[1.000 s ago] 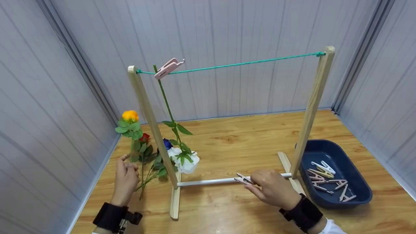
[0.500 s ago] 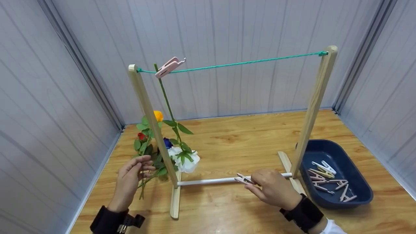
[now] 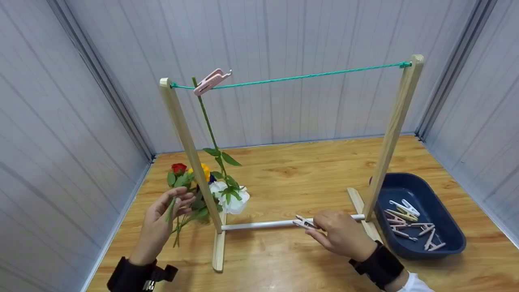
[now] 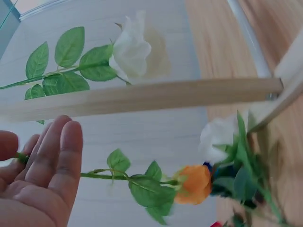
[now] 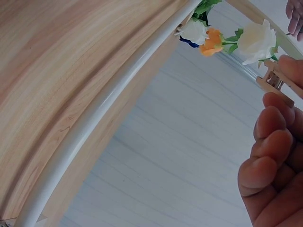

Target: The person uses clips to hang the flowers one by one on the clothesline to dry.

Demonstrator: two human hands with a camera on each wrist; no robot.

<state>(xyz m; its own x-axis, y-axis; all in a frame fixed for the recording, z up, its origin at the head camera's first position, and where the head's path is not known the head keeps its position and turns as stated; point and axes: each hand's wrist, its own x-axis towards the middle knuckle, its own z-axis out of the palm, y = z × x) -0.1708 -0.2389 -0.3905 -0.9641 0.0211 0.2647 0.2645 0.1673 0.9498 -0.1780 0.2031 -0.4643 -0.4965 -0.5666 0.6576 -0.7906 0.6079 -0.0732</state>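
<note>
My left hand (image 3: 156, 225) is at the left post, holding the stem of a yellow-orange rose (image 4: 194, 183) between thumb and fingers. The bloom now points away from me, and in the head view the post partly covers it. My right hand (image 3: 342, 235) pinches a pale pink clothespin (image 3: 303, 223) near the white crossbar (image 3: 259, 225). From the green line (image 3: 308, 76) a white rose (image 3: 233, 200) hangs head down, its stem clipped by a pink clothespin (image 3: 209, 82). A red rose (image 3: 178, 168) and other flowers lie beyond my left hand.
The wooden frame's left post (image 3: 186, 138) and right post (image 3: 395, 134) stand upright on the table, the line tied between them. At the right, a dark blue basin (image 3: 442, 207) contains several clothespins. Panelled walls enclose the back and sides.
The yellow rose has turned from upright, swinging over to the right and down behind the left post. My left hand has rolled palm-up with its stem. My right hand stays put with the clothespin.
</note>
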